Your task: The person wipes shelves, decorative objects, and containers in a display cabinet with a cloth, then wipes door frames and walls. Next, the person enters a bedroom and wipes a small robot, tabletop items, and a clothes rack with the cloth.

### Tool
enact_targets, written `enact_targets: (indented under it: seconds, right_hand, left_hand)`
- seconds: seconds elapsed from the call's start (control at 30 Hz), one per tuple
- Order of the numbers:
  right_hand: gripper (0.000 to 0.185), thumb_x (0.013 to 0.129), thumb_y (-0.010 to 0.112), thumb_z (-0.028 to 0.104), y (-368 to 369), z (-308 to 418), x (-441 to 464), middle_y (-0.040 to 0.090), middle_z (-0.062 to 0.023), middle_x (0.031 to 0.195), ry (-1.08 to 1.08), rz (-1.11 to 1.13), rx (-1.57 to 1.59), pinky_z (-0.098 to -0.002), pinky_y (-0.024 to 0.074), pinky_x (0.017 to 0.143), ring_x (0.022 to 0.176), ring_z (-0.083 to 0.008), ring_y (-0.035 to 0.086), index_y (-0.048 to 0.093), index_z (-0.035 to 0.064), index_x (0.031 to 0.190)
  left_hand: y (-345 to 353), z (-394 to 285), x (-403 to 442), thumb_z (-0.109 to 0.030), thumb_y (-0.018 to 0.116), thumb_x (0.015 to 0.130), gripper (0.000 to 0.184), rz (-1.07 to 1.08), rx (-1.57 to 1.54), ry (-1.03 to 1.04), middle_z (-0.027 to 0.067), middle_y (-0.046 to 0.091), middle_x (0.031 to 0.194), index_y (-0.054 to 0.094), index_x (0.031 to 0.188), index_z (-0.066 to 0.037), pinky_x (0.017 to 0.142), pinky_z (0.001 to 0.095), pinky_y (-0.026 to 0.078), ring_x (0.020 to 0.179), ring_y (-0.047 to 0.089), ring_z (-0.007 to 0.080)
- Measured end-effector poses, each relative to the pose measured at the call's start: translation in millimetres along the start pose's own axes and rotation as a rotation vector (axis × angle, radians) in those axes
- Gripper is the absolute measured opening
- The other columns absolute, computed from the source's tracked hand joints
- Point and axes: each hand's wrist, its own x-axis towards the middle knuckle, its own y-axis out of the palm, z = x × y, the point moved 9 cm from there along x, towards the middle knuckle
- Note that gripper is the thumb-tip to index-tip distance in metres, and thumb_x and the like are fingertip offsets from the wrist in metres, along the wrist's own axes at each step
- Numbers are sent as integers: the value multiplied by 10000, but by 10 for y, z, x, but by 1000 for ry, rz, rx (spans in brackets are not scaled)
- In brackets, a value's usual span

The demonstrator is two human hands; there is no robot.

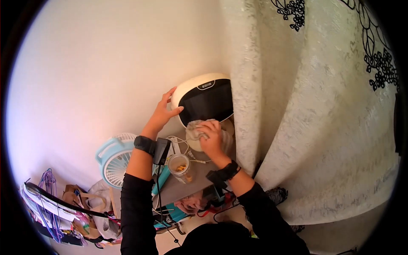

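A rounded cream device with a dark glossy front panel leans near the wall; I cannot tell its exact kind. My left hand grips its left edge, thumb on the front and fingers along the side. A crumpled greyish cloth is in my right hand, its fingers bent around it at the device's lower edge. Below the cloth shows a pale rounded base, partly covered by the hand. The curtain hides the device's right side.
A clear jar with yellow bits stands on the small table, near white cables and a turquoise object. A blue-white fan stands left. Hangers and bags sit lower left. A long curtain borders the right.
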Motion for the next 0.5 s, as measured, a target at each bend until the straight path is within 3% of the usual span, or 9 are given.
enact_targets:
  seconds: [0.17, 0.23, 0.27, 0.3, 0.33, 0.37, 0.43, 0.47, 0.5]
  right_hand:
    - [216, 535, 479, -58, -121, -104, -12, 553, -75, 820, 10, 45, 9, -337, 373, 746, 817, -257, 454, 579, 43, 698]
    - [192, 613, 463, -49, -380, -372, 20, 564, -88, 846, 79, -59, 40, -351, 390, 742, 849, -263, 480, 583, 26, 743]
    - [197, 748, 421, 45, -481, -839, -126, 571, -109, 900, 319, -168, -17, -357, 404, 751, 907, -284, 487, 579, -1, 857]
    - [326, 741, 370, 36, -557, -1694, -397, 537, -117, 1016, 468, -193, -133, -323, 374, 831, 896, -264, 487, 513, 24, 1034]
    - [326, 741, 370, 36, -665, -1268, -138, 537, -117, 1016, 466, -188, -134, -323, 374, 831, 896, -264, 487, 513, 24, 1034]
    - [326, 754, 373, 50, -752, -1004, 33, 527, -100, 1044, 664, -238, 217, -312, 371, 838, 931, -236, 480, 497, 18, 1054]
    - [285, 770, 418, 103, -640, -717, 336, 526, -94, 1045, 632, -300, 485, -317, 354, 858, 968, -224, 468, 510, 6, 1022]
    - [254, 774, 460, 141, -577, -620, 455, 536, -106, 1019, 415, -311, 394, -334, 340, 871, 969, -240, 462, 538, 0, 970]
    - [266, 660, 512, 58, -473, -408, 584, 542, -108, 951, 142, -272, 110, -363, 315, 883, 944, -265, 469, 557, 28, 921]
  left_hand:
    - [6, -9, 10, -181, 662, 654, 714, 49, 12, 2, 82, 380, 1198, 299, 1262, -85, 901, 358, 320, 1100, 359, 241]
    - [-11, -19, 8, -181, 660, 656, 714, 53, 35, 0, 82, 380, 1201, 296, 1263, -83, 910, 360, 311, 1107, 355, 240]
    - [-6, -26, 6, -180, 657, 660, 710, 56, 45, 3, 82, 377, 1204, 295, 1264, -85, 913, 360, 309, 1113, 352, 241]
    - [-3, -27, 7, -180, 654, 664, 706, 56, 54, 4, 83, 374, 1208, 293, 1264, -86, 917, 360, 306, 1118, 348, 241]
    - [0, -25, 3, -180, 654, 664, 706, 52, 50, 2, 83, 374, 1208, 293, 1264, -86, 917, 360, 306, 1118, 348, 241]
    - [3, -35, -4, -207, 653, 656, 724, 49, 41, 8, 87, 395, 1198, 288, 1271, -94, 931, 376, 281, 1120, 344, 240]
    - [4, -53, 2, -235, 653, 649, 742, 45, 31, 16, 91, 416, 1187, 282, 1277, -102, 945, 391, 257, 1122, 339, 239]
    - [5, -59, -1, -212, 655, 657, 723, 45, 39, 19, 89, 392, 1198, 288, 1269, -96, 928, 374, 287, 1119, 347, 242]
    - [5, -62, -2, -188, 658, 664, 705, 46, 48, 23, 86, 368, 1209, 295, 1260, -89, 911, 358, 317, 1115, 355, 245]
